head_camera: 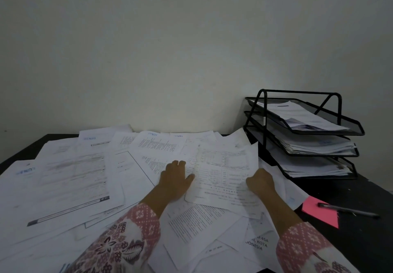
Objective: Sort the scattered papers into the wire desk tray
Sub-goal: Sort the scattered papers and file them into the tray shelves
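Many loose papers (70, 172) lie scattered and overlapping across the dark desk (348, 189). One printed sheet (223, 179) lies on top between both hands. The left hand (175, 179) rests flat at its left edge, fingers fairly straight and thumb spread onto the sheet. The right hand (260, 180) grips its right edge with curled fingers. Right of the pile, by the wall, stands the black three-tier wire desk tray (306, 132), paper stacked in each tier. Nearer lie a pink note (319, 213) and a pen (348, 210) partly across it.

Office desk: papers (89, 172); wire tray (306, 132); pen (348, 210).
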